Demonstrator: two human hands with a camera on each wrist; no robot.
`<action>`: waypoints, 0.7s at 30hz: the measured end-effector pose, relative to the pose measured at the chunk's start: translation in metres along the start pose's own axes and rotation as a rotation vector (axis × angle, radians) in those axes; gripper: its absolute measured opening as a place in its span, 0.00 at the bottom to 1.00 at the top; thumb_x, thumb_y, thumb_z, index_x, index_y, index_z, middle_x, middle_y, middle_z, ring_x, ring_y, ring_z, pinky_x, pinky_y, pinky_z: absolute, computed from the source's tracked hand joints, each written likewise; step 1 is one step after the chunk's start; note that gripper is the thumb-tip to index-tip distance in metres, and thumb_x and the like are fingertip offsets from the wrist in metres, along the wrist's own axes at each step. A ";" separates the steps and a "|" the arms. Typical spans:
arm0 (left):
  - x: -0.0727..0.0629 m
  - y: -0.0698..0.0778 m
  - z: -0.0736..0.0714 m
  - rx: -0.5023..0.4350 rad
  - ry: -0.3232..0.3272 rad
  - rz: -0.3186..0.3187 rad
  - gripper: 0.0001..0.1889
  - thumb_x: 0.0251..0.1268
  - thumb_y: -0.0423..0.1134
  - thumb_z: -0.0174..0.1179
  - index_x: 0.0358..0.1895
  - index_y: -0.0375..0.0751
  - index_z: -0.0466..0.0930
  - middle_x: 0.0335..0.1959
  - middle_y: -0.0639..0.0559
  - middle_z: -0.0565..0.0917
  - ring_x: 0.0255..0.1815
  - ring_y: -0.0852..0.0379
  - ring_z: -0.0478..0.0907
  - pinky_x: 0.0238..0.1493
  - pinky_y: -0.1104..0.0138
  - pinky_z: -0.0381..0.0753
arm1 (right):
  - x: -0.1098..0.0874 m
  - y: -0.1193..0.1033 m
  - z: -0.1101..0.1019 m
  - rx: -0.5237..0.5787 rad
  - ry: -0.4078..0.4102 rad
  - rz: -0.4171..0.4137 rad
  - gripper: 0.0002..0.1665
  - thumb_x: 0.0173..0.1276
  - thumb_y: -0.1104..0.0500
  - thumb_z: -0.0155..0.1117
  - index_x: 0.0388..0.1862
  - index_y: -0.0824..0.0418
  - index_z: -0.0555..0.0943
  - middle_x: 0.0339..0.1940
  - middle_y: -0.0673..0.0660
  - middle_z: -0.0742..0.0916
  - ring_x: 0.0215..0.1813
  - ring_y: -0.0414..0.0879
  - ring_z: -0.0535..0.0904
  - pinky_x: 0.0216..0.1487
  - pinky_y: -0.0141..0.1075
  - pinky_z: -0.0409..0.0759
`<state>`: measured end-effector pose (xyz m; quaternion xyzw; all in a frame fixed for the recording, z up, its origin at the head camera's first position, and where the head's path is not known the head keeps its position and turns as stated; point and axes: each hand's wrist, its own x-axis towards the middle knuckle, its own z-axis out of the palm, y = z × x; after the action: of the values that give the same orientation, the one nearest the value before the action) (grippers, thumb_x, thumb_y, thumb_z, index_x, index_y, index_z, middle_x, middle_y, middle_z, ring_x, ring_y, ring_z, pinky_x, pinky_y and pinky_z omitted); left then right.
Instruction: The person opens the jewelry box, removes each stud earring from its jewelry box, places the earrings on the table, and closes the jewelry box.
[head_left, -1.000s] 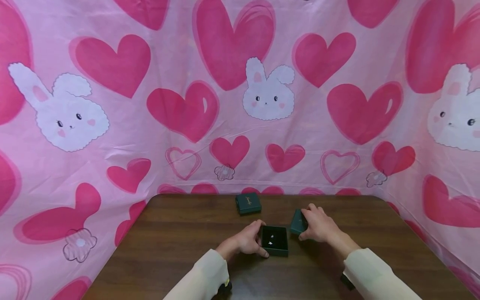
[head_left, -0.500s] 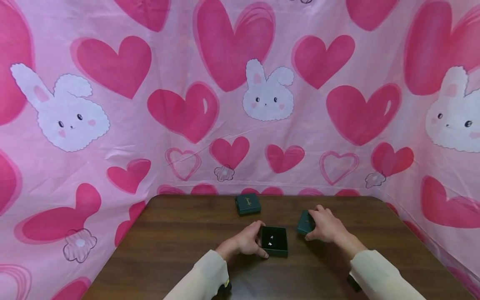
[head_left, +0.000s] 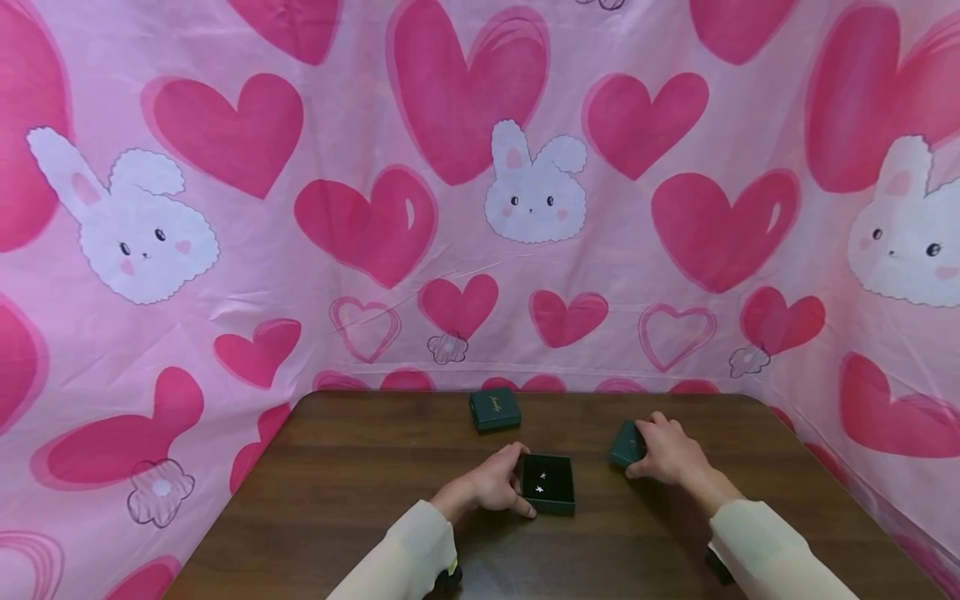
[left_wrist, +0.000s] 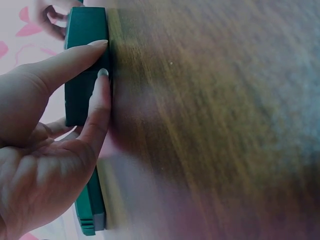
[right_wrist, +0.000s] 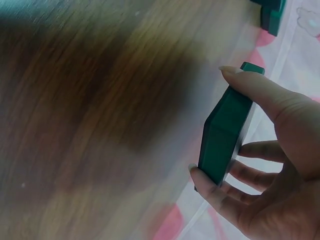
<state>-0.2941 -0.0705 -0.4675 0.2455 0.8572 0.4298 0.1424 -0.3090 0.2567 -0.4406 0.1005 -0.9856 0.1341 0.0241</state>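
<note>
An uncovered dark green jewelry box (head_left: 548, 506) sits on the table, with two small silver star earrings (head_left: 540, 489) on its black lining. My left hand (head_left: 495, 481) grips this box along its left side, thumb at the near corner. In the left wrist view its thumb and fingers press the green side wall (left_wrist: 84, 30). To the right, my right hand (head_left: 670, 450) holds a matching green box lid (head_left: 626, 446) between thumb and fingers. The right wrist view shows the lid (right_wrist: 225, 130) tilted, with fingers at its edges.
A closed green jewelry box (head_left: 496, 409) with gold lettering stands near the table's far edge, behind the uncovered one. The brown wooden table (head_left: 360, 467) meets a pink curtain (head_left: 247, 250) printed with hearts and rabbits at the back and sides.
My right hand has carried the lid to the right, away from the uncovered box. My left hand keeps its hold on the box and has hardly moved.
</note>
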 end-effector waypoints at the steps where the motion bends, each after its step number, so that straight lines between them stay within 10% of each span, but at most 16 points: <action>1: 0.000 0.000 0.000 -0.002 0.000 0.000 0.39 0.44 0.27 0.81 0.60 0.39 0.67 0.43 0.50 0.70 0.33 0.58 0.73 0.36 0.69 0.74 | 0.000 0.001 0.000 -0.004 0.000 0.003 0.51 0.47 0.46 0.86 0.63 0.72 0.76 0.53 0.69 0.77 0.51 0.64 0.73 0.42 0.64 0.80; 21: -0.002 0.001 -0.001 -0.010 -0.014 -0.013 0.38 0.46 0.28 0.81 0.60 0.40 0.67 0.44 0.50 0.70 0.34 0.57 0.73 0.37 0.68 0.74 | -0.003 0.020 0.000 0.021 -0.011 0.009 0.50 0.54 0.45 0.82 0.68 0.69 0.73 0.60 0.75 0.76 0.56 0.70 0.73 0.48 0.69 0.77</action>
<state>-0.2929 -0.0717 -0.4655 0.2422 0.8555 0.4316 0.1523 -0.3098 0.2760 -0.4465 0.0971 -0.9847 0.1439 0.0171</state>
